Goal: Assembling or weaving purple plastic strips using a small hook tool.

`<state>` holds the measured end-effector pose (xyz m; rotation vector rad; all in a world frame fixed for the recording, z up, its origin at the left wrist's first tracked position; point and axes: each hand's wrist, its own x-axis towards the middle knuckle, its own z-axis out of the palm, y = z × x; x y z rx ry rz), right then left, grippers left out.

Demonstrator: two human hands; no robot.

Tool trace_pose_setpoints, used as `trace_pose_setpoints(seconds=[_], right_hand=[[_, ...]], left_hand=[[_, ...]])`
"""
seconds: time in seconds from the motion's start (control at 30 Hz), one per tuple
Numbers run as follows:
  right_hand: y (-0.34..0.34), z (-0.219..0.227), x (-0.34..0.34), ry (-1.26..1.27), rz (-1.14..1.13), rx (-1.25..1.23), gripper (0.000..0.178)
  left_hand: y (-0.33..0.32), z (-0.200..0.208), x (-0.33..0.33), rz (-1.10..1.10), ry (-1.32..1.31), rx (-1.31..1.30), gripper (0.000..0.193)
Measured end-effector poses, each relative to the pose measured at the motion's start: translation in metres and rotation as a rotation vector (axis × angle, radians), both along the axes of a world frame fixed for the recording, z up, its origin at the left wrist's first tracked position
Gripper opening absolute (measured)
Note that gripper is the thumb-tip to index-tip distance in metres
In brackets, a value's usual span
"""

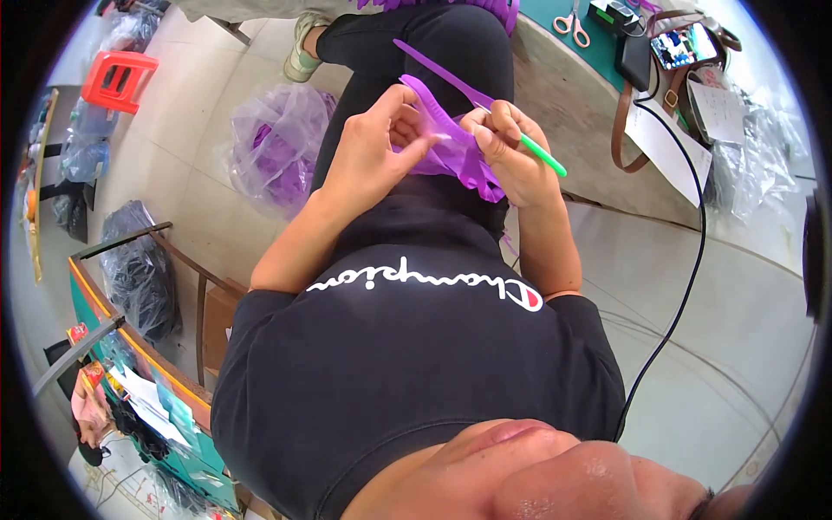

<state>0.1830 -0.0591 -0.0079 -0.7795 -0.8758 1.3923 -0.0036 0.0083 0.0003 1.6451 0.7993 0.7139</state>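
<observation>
We are, as far as we can judge, at the step of working along the edge of one piece of purple cloth (459, 160), held up over the lap between our two hands. The left hand (368, 147) has its fingers curled beside the cloth's edge, thumb reaching toward it; we cannot tell whether it pinches the cloth. The right hand (520, 165) is closed around one green stick (544, 156), its fingertips at the gathered part of the cloth; we cannot tell what kind of tool it is. The next move seems to call for keeping the edge spread and the stick steady. Counting, we find one loose purple strip (433, 65) slanting up over our legs, one clear plastic bag (247, 139) on the floor with purple stuff inside, its pieces too bunched to count, and one red stool (143, 74). On the counter (600, 62) we count one pair of scissors (584, 40) and one phone (680, 48) with its screen lit.
</observation>
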Motion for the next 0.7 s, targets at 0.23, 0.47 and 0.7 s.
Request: trace_pose_setpoints(seconds=[0.23,0.47,0.7], right_hand=[[0.001,0.001,-0.011,-0.322,-0.205,0.082,0.034],[-0.001,0.001,-0.012,-0.357,-0.216,0.066,0.034],[-0.015,0.013,0.016,-0.047,-0.059,0.161,0.035]], left_hand=[[0.006,-0.010,0.000,-0.216,-0.299,-0.692,0.038],[-0.005,-0.017,0.013,-0.043,-0.452,-0.466,0.035],[0.023,-0.035,-0.005,0.126,0.210,0.083,0.020]])
